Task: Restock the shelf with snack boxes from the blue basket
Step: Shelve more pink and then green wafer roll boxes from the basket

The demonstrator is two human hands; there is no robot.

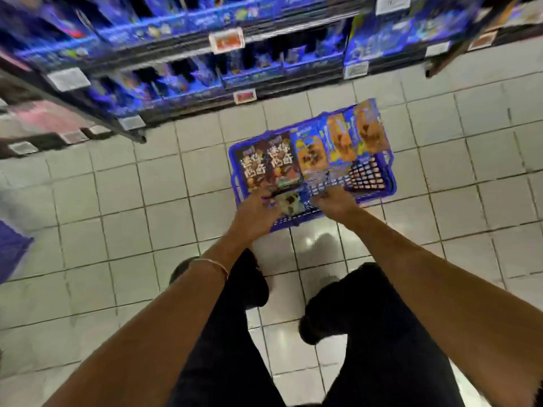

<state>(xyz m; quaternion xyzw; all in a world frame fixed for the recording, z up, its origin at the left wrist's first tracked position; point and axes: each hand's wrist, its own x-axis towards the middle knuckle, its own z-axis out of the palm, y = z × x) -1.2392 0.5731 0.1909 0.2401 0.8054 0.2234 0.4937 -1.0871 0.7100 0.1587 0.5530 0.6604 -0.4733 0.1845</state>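
Your left grip (pixel 258 210) and right grip (pixel 332 201) are both down at the near rim of the blue basket (pixel 389 174). It sits on the tiled floor (pixel 117 201) just short of the shelf (pixel 182 92), probably so each box is only a short lift away. Between the two grips lies a pale box (pixel 291 202), touching or nearly touching both. Coming at it from either side suggests you mean to lift it squarely. The fingers of both grips look bent downward, but blur smears them. I cannot tell whether either has closed on the box or only rests against it. Beyond your left grip sit the dark boxes (pixel 270 163). Beyond your right grip are the orange boxes (pixel 338 139), packed side by side, with bare mesh between them and that grip. The shelf is heavily blurred: its gaps and labels cannot be read, and its upper part is cut off.
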